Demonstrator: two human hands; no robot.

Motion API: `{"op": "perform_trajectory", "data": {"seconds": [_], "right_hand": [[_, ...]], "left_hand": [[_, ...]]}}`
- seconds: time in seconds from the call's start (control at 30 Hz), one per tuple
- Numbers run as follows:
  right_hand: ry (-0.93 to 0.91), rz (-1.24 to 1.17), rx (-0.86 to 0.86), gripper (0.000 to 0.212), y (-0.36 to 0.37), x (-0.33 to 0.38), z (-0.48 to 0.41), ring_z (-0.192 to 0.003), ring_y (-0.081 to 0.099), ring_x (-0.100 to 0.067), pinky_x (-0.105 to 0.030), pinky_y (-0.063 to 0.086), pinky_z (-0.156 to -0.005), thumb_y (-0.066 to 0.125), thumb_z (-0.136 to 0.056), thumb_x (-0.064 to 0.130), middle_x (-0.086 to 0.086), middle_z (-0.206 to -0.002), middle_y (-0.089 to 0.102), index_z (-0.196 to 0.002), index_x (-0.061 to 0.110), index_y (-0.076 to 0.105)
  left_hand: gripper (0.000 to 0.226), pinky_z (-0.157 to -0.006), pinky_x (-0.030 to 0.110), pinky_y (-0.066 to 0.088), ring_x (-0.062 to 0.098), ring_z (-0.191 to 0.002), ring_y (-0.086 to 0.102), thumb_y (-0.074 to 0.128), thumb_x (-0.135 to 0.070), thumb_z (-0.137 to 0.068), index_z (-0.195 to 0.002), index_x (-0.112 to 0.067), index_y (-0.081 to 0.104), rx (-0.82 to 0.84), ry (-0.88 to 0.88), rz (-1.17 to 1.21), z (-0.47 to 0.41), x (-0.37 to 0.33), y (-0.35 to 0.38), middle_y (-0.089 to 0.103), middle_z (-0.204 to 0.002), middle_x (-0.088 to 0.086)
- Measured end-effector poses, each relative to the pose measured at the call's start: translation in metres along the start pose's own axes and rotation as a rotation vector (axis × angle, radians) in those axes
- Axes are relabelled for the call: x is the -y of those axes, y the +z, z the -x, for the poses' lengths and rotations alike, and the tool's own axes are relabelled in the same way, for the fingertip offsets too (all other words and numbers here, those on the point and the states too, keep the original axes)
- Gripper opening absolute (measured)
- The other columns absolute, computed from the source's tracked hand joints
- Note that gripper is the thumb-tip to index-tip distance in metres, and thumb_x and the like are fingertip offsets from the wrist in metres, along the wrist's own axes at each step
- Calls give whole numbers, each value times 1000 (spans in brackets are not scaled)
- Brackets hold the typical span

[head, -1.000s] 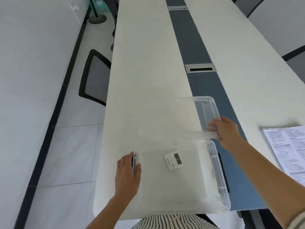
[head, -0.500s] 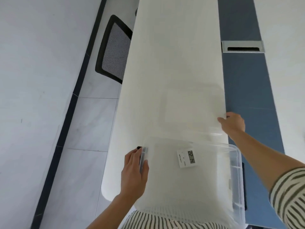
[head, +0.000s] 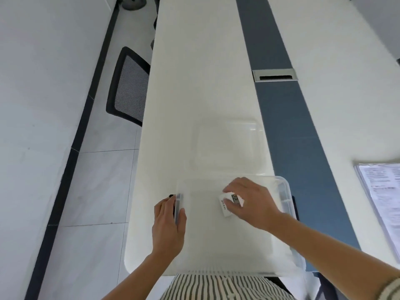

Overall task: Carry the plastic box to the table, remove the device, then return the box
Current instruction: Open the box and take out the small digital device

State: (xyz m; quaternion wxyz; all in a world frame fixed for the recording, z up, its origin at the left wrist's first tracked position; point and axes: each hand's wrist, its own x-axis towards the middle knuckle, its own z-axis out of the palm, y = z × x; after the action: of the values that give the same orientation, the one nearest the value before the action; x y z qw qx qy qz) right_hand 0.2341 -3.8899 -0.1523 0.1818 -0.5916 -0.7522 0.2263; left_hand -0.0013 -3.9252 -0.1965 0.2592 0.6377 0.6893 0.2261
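Both hands busy: right hand (head: 251, 202) grasping device (head: 226, 207) inside box (head: 285, 191); left hand (head: 168, 226) gripping rim.

Right hand (head: 252, 204) inside clear plastic box (head: 286, 191), fingers apparently around small white device (head: 225, 207); left hand (head: 167, 226) on box's left rim.

Long white table (head: 194, 83): clear plastic box (head: 287, 191), clear lid (head: 255, 135), papers (head: 381, 191).

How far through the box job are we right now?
Done: the plastic box sits on the table, and its lid lies off, just beyond it. In hand: the right hand is closing on the device inside the box while the left hand steadies the box's left rim. Left: lift the device out, then return the box.
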Motion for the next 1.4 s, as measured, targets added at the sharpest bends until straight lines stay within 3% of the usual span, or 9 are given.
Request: {"op": "perform_trajectory", "data": {"seconds": [0.07,0.17,0.3,0.43,0.6,0.73,0.9,1.17,1.4], "right_hand": [[74,182,330,57,35,-12,13,-133,38,-14,-30,47,-93,58,-82,40,5,-146,41,-136,26,46],[161,353,507,85,61,-29,19,-147,6,-25,-39,34,-109,63,-82,34,-2,-161,5,-151,23,15],[219,413,442,83,73,-40,19,-129,34,-24,-29,49,-86,62,-79,25,-2,-153,22,-149,21,18],[263,429,439,73,76,-40,16,-117,40,-22,-28,51,-78,64,-76,33,-3,-135,37,-140,17,33],[435,24,397,77,55,-29,20,-114,45,-14,-27,46,-85,72,-64,39,7,-127,43,-134,26,44],[509,-541,260,56,7,2,22,-104,57,-9,-33,50,-92,84,-59,26,13,-117,57,-104,44,57],[448,-993,233,70,-47,40,35,-106,65,-17,-31,54,-83,84,-57,17,-5,-118,68,-123,24,61],[332,-1250,228,67,-75,75,55,-102,66,-17,-28,53,-77,92,-46,29,-7,-111,72,-110,21,72],[345,-1209,205,69,-73,78,65,-110,63,-18,-32,55,-79,93,-43,29,-7,-114,72,-108,21,73]], "left_hand": [[45,-85,31,48,13,-126,39,39,-35,-93,-133,-14,46,4,-6,-10,0,1,-1,54,-128,-1],[44,-84,27,44,13,-128,36,43,-30,-95,-136,-13,43,23,-11,-31,0,1,-3,51,-131,0],[46,-84,23,41,10,-130,33,44,-32,-95,-137,-14,41,54,-15,-34,-2,0,-7,50,-134,-2],[48,-83,23,42,9,-130,33,44,-36,-94,-138,-17,38,98,-21,-38,-3,0,-13,48,-134,-4],[47,-86,25,43,9,-124,42,53,-40,-89,-132,-24,45,188,-66,13,-8,3,-25,51,-127,-7],[42,-97,25,35,12,-118,45,56,-33,-89,-129,-21,51,102,18,56,-9,-13,-46,54,-124,-8],[24,-83,16,46,-2,-94,59,63,-34,-86,-109,-28,63,165,-40,415,-4,-68,-84,63,-104,-20],[22,-54,27,49,15,-57,58,69,-26,-81,-102,-18,69,354,-57,800,4,-125,-114,65,-66,3],[43,-48,28,41,21,-52,51,74,-23,-69,-105,-1,67,561,-165,1031,10,-126,-114,61,-68,14]]}}
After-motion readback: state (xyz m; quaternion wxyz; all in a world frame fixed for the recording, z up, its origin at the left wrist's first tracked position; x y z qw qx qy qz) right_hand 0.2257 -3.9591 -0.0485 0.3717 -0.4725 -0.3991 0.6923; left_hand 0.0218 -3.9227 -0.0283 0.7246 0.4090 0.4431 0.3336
